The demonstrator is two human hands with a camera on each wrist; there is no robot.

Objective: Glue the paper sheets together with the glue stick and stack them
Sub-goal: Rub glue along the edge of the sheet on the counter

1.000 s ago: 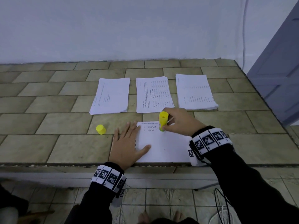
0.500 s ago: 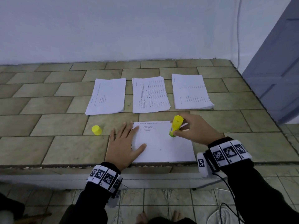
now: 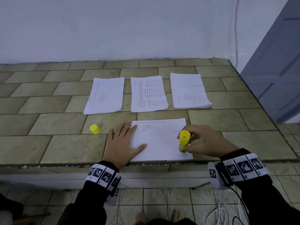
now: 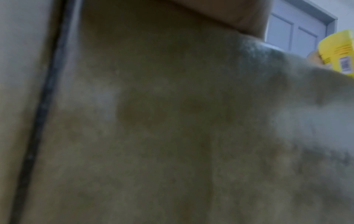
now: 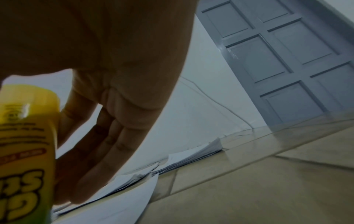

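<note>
— What sort of place is this?

— A plain room in a home, by the look of it. Beyond the fingers runs a tiled counter (image 3: 48, 143) against a bare white wall (image 3: 129, 30).

— Anything else pointing that way?

— A grey panelled door (image 3: 279, 62) stands off to the right of the fingers, a thin cable (image 3: 237, 30) hangs down the wall, and patterned floor tiles (image 3: 154, 200) lie below the wrists, with bare toes (image 3: 142, 216) showing.

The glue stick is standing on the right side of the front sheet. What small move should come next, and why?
Probably draw the glue stick along the near edge of the front sheet toward the left hand. The right hand grips it tip down by the near right corner, and the left hand lies flat on the sheet's left edge.
</note>
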